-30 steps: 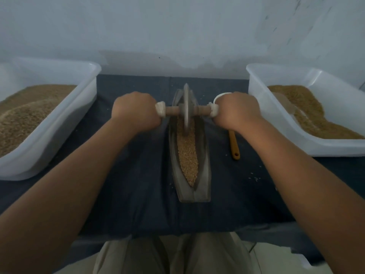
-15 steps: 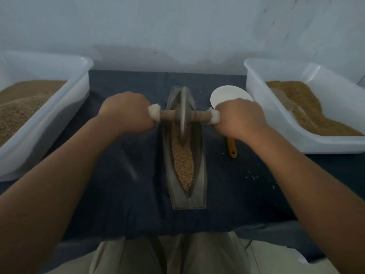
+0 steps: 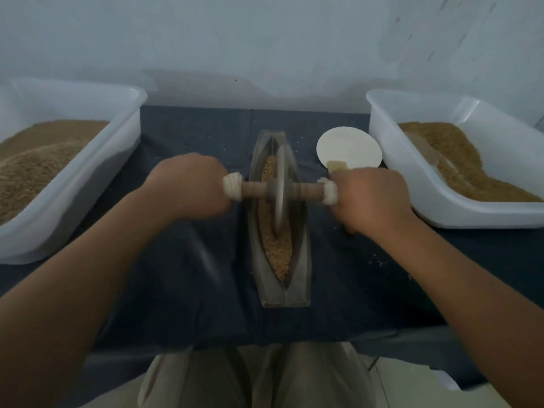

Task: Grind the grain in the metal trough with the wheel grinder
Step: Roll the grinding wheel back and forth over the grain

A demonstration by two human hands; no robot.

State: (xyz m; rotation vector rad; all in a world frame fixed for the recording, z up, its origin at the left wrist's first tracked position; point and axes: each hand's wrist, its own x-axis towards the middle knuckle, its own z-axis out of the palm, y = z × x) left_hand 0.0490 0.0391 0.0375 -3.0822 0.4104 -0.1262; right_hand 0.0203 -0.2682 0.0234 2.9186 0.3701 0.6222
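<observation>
"How are the arms set?"

"Both forearms reach forward, knuckles up. The left hand [image 3: 188, 187] and right hand [image 3: 371, 198] each clench a cloth-wrapped end of the wheel grinder [image 3: 279, 189]."

"And the wheel?"

"Upright in the grain [image 3: 276, 248], about midway along the metal trough [image 3: 300, 260] on the dark cloth [image 3: 176, 290]. The left tub [image 3: 97, 187] and right tub [image 3: 406, 178] flank it."

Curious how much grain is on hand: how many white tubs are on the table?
2. The left tub sits at the left edge of the dark cloth; the right tub stands beside the white dish. Others could lie outside the view.
</observation>
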